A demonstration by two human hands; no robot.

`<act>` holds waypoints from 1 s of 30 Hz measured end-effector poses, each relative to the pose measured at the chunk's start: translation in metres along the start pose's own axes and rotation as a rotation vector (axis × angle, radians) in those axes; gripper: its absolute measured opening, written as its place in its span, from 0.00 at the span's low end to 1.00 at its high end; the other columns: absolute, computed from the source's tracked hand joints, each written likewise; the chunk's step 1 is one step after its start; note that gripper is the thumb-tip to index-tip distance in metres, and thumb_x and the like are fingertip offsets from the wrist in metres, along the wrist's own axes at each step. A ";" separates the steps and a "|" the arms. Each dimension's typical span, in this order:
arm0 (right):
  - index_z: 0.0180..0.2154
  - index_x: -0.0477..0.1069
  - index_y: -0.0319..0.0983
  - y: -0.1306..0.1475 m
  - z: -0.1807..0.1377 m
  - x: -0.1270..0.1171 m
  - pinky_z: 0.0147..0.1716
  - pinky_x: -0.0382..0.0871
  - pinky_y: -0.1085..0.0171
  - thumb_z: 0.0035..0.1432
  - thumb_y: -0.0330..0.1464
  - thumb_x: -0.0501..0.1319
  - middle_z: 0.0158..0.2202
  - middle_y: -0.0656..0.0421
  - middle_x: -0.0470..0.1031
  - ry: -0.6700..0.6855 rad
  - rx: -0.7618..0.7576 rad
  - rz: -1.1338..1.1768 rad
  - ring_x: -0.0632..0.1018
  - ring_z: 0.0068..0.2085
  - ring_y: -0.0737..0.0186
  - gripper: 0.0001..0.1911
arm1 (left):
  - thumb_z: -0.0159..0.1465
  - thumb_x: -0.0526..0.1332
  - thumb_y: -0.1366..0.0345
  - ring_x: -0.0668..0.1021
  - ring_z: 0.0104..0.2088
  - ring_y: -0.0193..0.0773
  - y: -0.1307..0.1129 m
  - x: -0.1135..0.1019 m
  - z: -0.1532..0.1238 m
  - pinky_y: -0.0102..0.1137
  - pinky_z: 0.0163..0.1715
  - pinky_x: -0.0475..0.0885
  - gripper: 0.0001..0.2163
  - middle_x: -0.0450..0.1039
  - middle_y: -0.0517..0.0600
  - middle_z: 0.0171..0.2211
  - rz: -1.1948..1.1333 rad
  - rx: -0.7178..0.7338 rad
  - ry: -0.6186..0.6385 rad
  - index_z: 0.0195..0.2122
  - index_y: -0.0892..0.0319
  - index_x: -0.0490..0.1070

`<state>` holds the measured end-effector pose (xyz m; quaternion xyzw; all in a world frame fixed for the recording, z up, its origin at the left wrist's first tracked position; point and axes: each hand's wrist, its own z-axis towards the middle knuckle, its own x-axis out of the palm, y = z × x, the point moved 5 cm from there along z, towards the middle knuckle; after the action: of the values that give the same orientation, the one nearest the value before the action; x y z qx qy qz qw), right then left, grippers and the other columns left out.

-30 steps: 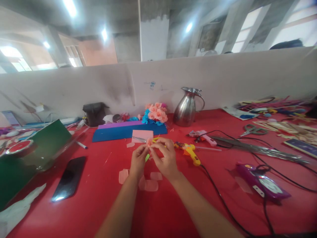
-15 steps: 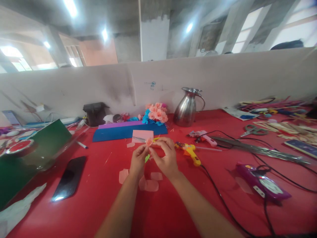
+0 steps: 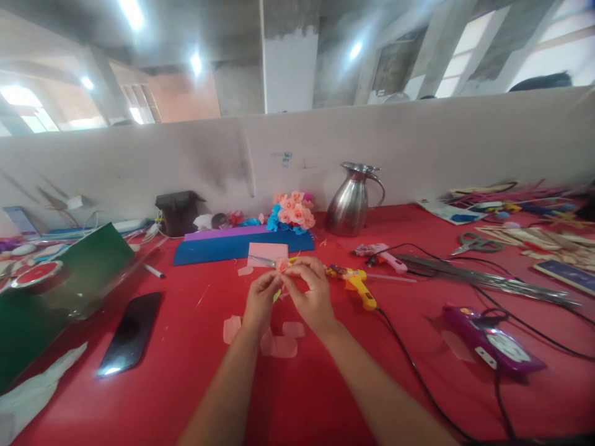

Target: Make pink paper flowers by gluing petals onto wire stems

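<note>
My left hand (image 3: 259, 301) and my right hand (image 3: 311, 296) meet above the red table (image 3: 186, 384), both pinched on a small pink paper flower (image 3: 281, 266) with a green stem showing between the fingers. Loose pink petal pieces (image 3: 279, 344) lie on the table just under my wrists. A pink paper sheet (image 3: 266, 253) lies right behind the hands. The yellow glue gun (image 3: 357, 285) rests just right of my right hand, with its black cord running toward me.
A black phone (image 3: 130, 333) lies at the left, beside a green sheet (image 3: 56, 291). Blue and purple foam sheets (image 3: 232, 243), a paper flower bunch (image 3: 292, 214) and a steel jug (image 3: 351, 199) stand at the back. Scissors (image 3: 474, 243), wires and a purple device (image 3: 493, 344) lie right.
My fingers have shifted slightly around the small pink flower, and the hands stay in the same spot. Nothing else on the table has moved.
</note>
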<state>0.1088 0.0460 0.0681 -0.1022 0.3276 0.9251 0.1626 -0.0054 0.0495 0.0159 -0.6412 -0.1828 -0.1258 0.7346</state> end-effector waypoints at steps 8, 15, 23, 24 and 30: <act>0.29 0.68 0.41 0.007 0.002 0.001 0.42 0.64 0.57 0.56 0.30 0.57 0.33 0.57 0.71 0.074 -0.083 -0.004 0.71 0.40 0.58 0.04 | 0.51 0.64 0.61 0.70 0.27 0.31 0.004 -0.008 0.003 0.27 0.31 0.63 0.08 0.69 0.46 0.23 0.001 0.002 -0.055 0.27 0.60 0.73; 0.32 0.68 0.41 0.007 0.000 0.001 0.41 0.64 0.57 0.53 0.31 0.60 0.34 0.57 0.73 0.026 -0.090 -0.062 0.71 0.40 0.58 0.02 | 0.52 0.63 0.62 0.73 0.32 0.35 -0.005 -0.003 0.001 0.29 0.36 0.65 0.08 0.74 0.49 0.29 0.090 0.084 -0.048 0.30 0.60 0.75; 0.34 0.69 0.41 0.004 -0.005 0.005 0.40 0.65 0.57 0.56 0.28 0.57 0.32 0.57 0.74 0.049 -0.187 -0.228 0.71 0.37 0.59 0.04 | 0.55 0.61 0.62 0.73 0.32 0.35 0.001 -0.006 0.003 0.29 0.35 0.66 0.08 0.75 0.49 0.30 0.137 0.095 -0.052 0.32 0.60 0.75; 0.33 0.69 0.41 0.005 -0.005 0.005 0.40 0.65 0.57 0.56 0.28 0.57 0.32 0.57 0.74 0.056 -0.201 -0.238 0.71 0.37 0.59 0.04 | 0.55 0.61 0.61 0.74 0.32 0.36 0.001 -0.006 0.002 0.29 0.35 0.67 0.09 0.75 0.49 0.30 0.136 0.090 -0.051 0.32 0.61 0.74; 0.32 0.69 0.41 0.009 -0.006 0.005 0.42 0.65 0.56 0.55 0.28 0.57 0.34 0.56 0.73 0.074 -0.217 -0.238 0.71 0.39 0.59 0.03 | 0.54 0.62 0.62 0.74 0.32 0.36 -0.002 -0.005 0.000 0.30 0.37 0.67 0.08 0.74 0.49 0.29 0.143 0.090 -0.060 0.31 0.61 0.75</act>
<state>0.1014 0.0370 0.0675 -0.1912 0.2169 0.9249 0.2470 -0.0104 0.0494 0.0154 -0.6224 -0.1642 -0.0454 0.7640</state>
